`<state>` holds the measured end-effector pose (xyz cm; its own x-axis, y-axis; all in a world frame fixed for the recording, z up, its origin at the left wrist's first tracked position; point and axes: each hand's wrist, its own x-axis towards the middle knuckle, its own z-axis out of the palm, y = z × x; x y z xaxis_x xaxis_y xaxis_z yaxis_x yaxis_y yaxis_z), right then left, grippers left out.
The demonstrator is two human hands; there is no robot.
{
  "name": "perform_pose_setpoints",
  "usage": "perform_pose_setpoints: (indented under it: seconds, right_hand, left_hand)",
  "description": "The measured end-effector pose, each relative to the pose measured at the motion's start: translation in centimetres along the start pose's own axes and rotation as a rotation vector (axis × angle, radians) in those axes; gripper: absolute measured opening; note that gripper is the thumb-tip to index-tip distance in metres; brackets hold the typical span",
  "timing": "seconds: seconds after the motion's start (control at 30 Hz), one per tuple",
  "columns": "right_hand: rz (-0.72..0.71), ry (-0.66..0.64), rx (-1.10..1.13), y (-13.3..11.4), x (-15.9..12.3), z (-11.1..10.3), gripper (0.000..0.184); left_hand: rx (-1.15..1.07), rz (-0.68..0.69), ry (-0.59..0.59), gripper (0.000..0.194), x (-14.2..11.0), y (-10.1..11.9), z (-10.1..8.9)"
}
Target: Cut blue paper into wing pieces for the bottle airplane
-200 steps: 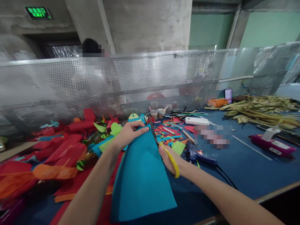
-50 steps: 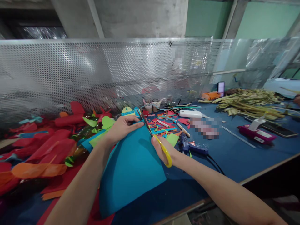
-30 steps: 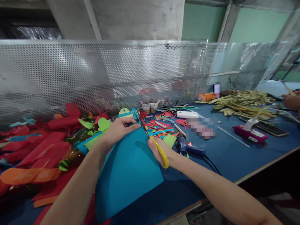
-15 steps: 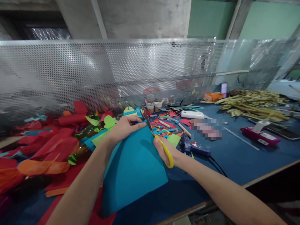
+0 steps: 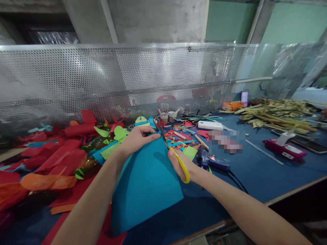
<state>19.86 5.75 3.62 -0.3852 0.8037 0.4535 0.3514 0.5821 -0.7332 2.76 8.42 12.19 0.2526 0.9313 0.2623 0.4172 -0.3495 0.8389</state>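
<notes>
A large blue sheet (image 5: 146, 183), paper or felt, is curved over in front of me. My left hand (image 5: 139, 139) pinches its upper edge between thumb and fingers. My right hand (image 5: 178, 165) grips yellow-handled scissors (image 5: 184, 166), whose blades lie at the sheet's upper right edge, close to my left fingertips. How far the blades are parted is hard to make out. Past the blades lie several small coloured scraps (image 5: 181, 136). Green leaf-shaped pieces (image 5: 120, 132) stand just left of my left hand.
Red cut pieces (image 5: 61, 153) are heaped at left. A dark blue glue gun (image 5: 213, 163) with its cord lies right of my right hand. Farther right are a purple power strip (image 5: 284, 149), a white device (image 5: 211, 125) and dried stalks (image 5: 278, 115). A perforated metal screen (image 5: 153, 75) borders the back.
Since the earliest frame the view has shifted, and the sheet's lower edge has swung up and left. Over the last half second, both hands hold nearly the same pose, scissors still at the edge.
</notes>
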Motion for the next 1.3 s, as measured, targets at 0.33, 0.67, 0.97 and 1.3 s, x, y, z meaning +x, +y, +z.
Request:
perform_pose_setpoints:
  seconds: [0.33,0.67,0.97,1.3]
  right_hand:
    - [0.006,0.007,-0.011,0.02,0.06,-0.01,0.043]
    - [0.009,-0.008,0.001,-0.06,0.05,-0.01,0.047]
    - [0.027,-0.027,0.004,-0.62,0.25,-0.31,0.045]
    - [0.027,-0.034,0.049,-0.67,0.09,-0.38,0.042]
  left_hand:
    - [0.022,0.014,0.035,0.027,0.02,-0.09,-0.04]
    - [0.0,0.009,0.034,0.025,-0.01,-0.18,0.02]
    - [-0.007,-0.023,0.064,0.029,0.06,-0.02,0.06]
    - [-0.006,-0.009,0.061,0.036,0.04,0.23,0.09]
